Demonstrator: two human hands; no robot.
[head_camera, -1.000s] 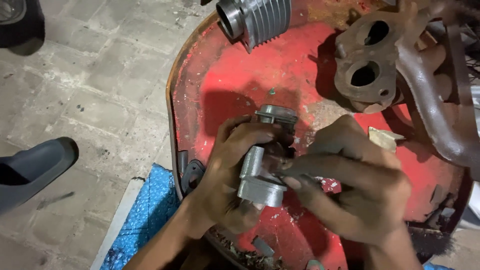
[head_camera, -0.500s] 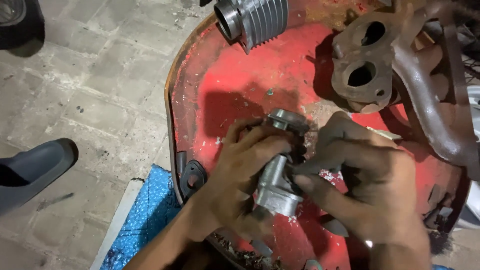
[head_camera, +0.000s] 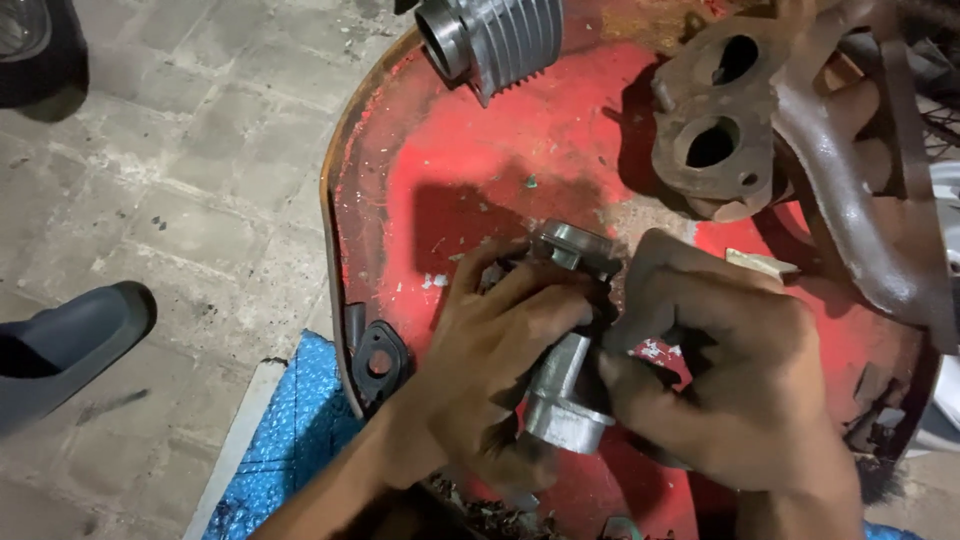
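**A:** Where was the part?

**B:** Grey cast metal fitting (head_camera: 572, 375) sat between both my hands, over the red round tabletop (head_camera: 470, 160), roughly centre of view. Flanged end pointed to 12, round collar end to 6.

**A:** Grip state?

**B:** Left hand (head_camera: 490, 365) was wrapped tight around the fitting from 9, fingers over the upper body. Right hand (head_camera: 725, 385) was closed on it from 3, thumb pressed near the collar.

**A:** Anything around it?

**B:** Finned grey cylinder (head_camera: 495, 40) lay at 12. Rusty two-port manifold (head_camera: 715, 125) at 1, touching a curved pipe (head_camera: 850, 200) at 2. Black gasket (head_camera: 378, 362) hung at the tabletop rim at 9, blue sheet (head_camera: 285, 440) below it at 8. Dark shoe (head_camera: 65, 345) on the paved floor, well apart at 9.
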